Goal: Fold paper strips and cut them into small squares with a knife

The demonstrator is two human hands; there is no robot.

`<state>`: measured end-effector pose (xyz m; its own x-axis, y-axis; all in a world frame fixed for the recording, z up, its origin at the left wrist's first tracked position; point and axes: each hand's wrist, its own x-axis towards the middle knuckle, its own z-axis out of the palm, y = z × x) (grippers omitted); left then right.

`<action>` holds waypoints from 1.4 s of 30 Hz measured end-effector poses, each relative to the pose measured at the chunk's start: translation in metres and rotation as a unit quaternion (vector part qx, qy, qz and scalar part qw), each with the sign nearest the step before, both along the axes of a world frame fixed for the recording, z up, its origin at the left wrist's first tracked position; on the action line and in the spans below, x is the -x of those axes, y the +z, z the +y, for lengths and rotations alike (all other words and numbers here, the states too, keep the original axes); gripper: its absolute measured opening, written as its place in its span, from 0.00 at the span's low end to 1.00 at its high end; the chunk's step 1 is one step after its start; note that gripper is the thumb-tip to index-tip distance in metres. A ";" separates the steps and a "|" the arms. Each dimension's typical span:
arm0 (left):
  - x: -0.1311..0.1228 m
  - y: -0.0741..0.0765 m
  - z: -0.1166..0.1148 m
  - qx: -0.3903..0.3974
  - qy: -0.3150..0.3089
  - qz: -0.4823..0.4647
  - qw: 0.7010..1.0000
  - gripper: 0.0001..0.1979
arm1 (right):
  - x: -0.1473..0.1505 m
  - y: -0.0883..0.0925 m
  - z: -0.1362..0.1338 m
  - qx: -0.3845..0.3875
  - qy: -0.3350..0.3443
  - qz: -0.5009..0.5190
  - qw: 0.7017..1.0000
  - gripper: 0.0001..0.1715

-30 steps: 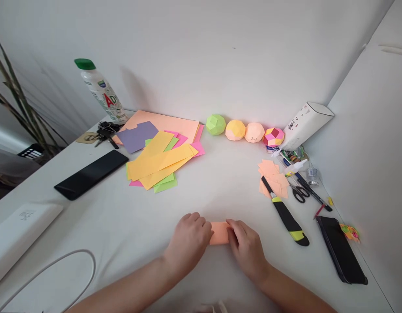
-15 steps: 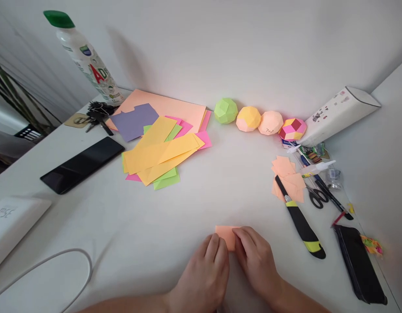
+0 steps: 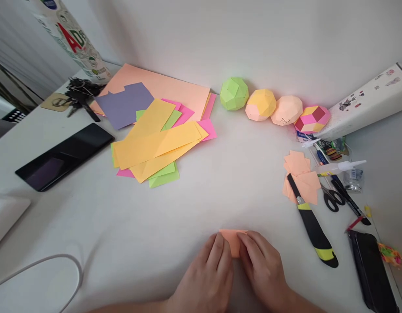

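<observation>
A small peach paper piece [image 3: 232, 244] is held by both hands toward the near edge of the tabletop [image 3: 201, 208], somewhat right of the middle. Its left part is covered by the bent, closely bunched fingers of the left hand [image 3: 205, 276], whose back is turned up and whose wrist is angled in from the near left. Its right side is gripped between the curled index finger and thumb of the right hand [image 3: 265, 267], which is slanted in from the near right corner; its other fingers are folded under. The left thumb is hidden.

Compared with a second ago, the left hand has been swung round from the paper's left end to its near left part, with the knuckles now pointed toward the back edge. The view has been tipped downward, so the bottle [image 3: 78, 43] at the back left is cut off at the top.
</observation>
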<state>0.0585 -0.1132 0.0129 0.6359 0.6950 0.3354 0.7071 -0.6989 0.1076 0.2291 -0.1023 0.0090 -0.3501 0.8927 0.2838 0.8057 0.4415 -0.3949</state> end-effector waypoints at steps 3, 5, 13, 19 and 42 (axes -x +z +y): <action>0.000 -0.001 0.001 0.013 -0.012 0.002 1.000 0.19 | 0.000 0.000 -0.001 -0.006 -0.001 -0.008 1.000 0.15; 0.001 -0.001 0.001 0.027 -0.022 0.019 0.999 0.21 | 0.000 0.000 -0.001 -0.009 -0.002 -0.009 1.000 0.15; 0.003 -0.001 -0.002 0.032 -0.020 0.028 0.999 0.22 | 0.001 0.002 0.000 0.001 -0.003 -0.009 1.000 0.15; 0.003 -0.002 -0.003 0.038 -0.028 0.048 0.998 0.21 | 0.002 0.002 -0.001 0.010 -0.007 -0.001 1.000 0.15; 0.004 -0.006 0.001 0.000 -0.028 0.019 0.999 0.15 | 0.004 0.011 -0.012 0.157 -0.114 0.083 0.977 0.11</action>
